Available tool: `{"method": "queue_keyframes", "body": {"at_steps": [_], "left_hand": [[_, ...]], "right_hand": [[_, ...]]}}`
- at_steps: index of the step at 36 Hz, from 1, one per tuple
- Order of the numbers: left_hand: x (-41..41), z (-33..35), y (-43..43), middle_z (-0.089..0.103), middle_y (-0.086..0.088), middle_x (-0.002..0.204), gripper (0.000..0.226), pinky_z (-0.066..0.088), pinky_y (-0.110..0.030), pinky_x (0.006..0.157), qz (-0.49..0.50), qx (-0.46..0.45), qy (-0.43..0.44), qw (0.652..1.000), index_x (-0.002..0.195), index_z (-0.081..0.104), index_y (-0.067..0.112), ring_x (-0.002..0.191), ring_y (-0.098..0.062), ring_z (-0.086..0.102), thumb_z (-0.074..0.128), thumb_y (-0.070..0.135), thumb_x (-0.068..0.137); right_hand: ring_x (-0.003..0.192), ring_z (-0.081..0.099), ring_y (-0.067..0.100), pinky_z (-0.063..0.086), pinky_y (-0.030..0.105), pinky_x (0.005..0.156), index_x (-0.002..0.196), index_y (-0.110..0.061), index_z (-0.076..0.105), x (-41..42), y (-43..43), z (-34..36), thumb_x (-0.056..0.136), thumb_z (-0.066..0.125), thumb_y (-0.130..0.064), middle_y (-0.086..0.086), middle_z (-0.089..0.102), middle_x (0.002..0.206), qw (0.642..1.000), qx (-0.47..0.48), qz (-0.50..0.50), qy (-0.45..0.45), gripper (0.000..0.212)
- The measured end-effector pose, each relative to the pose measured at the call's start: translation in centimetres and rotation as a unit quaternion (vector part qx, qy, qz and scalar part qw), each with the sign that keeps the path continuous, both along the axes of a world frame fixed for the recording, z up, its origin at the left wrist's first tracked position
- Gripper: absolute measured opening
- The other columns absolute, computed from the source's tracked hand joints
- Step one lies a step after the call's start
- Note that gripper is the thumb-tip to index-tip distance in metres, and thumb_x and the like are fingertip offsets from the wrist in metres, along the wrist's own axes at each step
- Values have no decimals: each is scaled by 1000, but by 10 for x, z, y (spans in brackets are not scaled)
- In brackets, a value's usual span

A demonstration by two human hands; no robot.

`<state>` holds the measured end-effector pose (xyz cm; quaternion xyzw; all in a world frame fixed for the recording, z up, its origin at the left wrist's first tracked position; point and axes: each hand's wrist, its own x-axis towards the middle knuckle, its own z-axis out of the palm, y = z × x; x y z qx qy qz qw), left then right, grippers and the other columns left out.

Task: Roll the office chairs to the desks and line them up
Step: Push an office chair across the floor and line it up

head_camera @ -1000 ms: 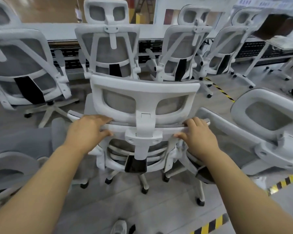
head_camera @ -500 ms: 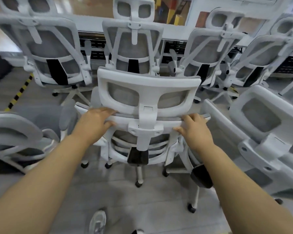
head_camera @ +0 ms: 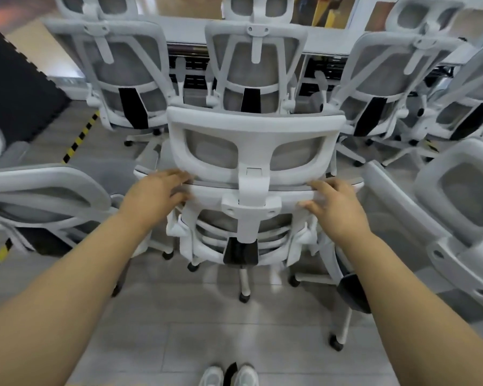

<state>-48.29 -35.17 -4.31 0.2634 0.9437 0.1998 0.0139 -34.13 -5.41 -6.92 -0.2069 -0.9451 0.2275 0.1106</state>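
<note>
Blk/yel hazard tape [head_camera: 80, 139] on grey floor [head_camera: 179, 330] beside blk mat [head_camera: 14, 87]; white shoes [head_camera: 212, 376] at btm.

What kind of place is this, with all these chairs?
Probably an office or workshop being fitted out: matching white mesh office chairs lined along a long white desk, and yellow-black hazard tape on the grey floor.
</note>
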Motion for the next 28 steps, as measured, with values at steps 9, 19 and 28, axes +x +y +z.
{"method": "queue_keyframes", "body": {"at_steps": [9, 19, 28], "left_hand": [[-1, 1, 3, 57, -4, 129, 35, 42, -36, 87, 5, 39, 9, 999, 119, 64, 17, 114, -26, 52, 65, 25, 85], [-6, -1, 4, 54, -6, 133, 33, 37, -41, 99, 11, 42, -11, 999, 117, 64, 14, 119, -29, 48, 65, 22, 85], [-2, -4, 3, 47, -1, 138, 38, 38, -38, 96, 8, 15, -11, 1000, 126, 56, 17, 126, -23, 41, 60, 27, 90]], "right_hand": [[126, 34, 26, 43, 45, 95, 128, -25, 56, -6, 4, 0, 83, 66, -42, 7, 47, 128, 1000, -8, -5, 3, 49], [125, 34, 22, 41, 37, 89, 128, -25, 55, -9, 0, 1, 83, 64, -45, 5, 47, 127, 1000, 0, -2, 12, 49], [127, 35, 24, 44, 42, 94, 131, -27, 52, -4, 0, 7, 85, 60, -50, 2, 47, 130, 999, 22, 2, -27, 52]]}}
